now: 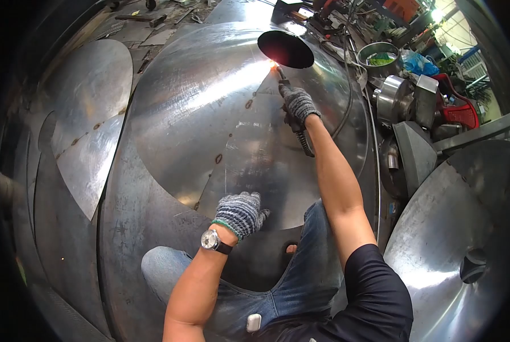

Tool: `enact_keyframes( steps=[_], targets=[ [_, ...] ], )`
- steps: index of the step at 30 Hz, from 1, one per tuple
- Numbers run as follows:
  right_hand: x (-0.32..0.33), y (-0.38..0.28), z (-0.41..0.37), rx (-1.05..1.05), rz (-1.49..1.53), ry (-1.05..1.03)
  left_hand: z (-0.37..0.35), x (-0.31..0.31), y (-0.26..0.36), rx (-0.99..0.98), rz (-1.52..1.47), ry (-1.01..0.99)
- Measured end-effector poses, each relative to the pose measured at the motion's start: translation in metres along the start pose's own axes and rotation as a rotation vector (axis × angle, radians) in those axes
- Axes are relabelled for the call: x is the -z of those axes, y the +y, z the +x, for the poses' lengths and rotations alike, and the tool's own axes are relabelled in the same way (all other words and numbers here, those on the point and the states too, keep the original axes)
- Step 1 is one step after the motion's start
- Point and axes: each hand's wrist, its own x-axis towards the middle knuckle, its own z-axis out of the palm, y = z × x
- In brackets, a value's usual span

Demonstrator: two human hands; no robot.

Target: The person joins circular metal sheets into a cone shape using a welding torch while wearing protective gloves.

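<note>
"So, why is the right hand (302,104) sitting way out toward one o'clock?"

"Its fingers are gripping the torch (284,81), and the outstretched arm (336,176) is presumably letting the tip meet the edge of the hole (289,50) in the metal dome (181,114). A glow (274,65) is showing at about seven o'clock on that edge."

"And where is the dome lying?"

"It's filling the middle, with the hole sitting near twelve. The legs (316,253) are lying spread around six, perhaps keeping the metal within reach."

"What is the left hand (238,215) doing?"

"It's resting or hovering over the dome's lower part, around six, maybe for balance. Its fingers are bending loosely, but how wide they're standing, or whether they're pressing the metal, I can't tell."
</note>
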Motion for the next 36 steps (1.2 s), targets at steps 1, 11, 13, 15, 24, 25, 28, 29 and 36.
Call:
enact_keyframes(
  steps=[1, 11, 13, 15, 24, 25, 28, 29, 36],
  targets=[
    [-0.002, 0.005, 0.007, 0.109, -0.072, 0.004, 0.001, 0.0, 0.0, 0.016, 0.0, -0.006],
    [-0.006, 0.005, 0.008, 0.127, -0.118, -0.017, 0.01, -0.009, 0.005, -0.027, -0.003, 0.001],
    [-0.005, 0.009, 0.011, 0.153, -0.102, -0.044, 0.013, -0.009, 0.004, -0.026, -0.014, 0.009],
    [-0.004, 0.022, 0.019, 0.176, -0.085, -0.068, 0.016, -0.01, 0.003, -0.026, 0.005, -0.004],
    [-0.007, 0.021, 0.022, 0.342, -0.235, -0.115, 0.022, -0.017, 0.003, -0.063, -0.014, -0.003],
    [0.0, 0.005, 0.007, 0.388, -0.472, -0.115, 0.022, -0.017, 0.003, -0.062, -0.018, 0.002],
    [-0.006, 0.016, 0.019, 0.353, -0.5, -0.121, 0.023, -0.016, 0.005, -0.052, -0.014, 0.005],
    [-0.01, 0.023, 0.026, 0.267, -0.283, -0.126, 0.023, -0.013, 0.007, -0.052, -0.015, -0.028],
    [0.002, 0.009, 0.008, 0.099, 0.032, -0.147, 0.033, -0.024, 0.003, -0.021, -0.01, -0.146]
  ],
)
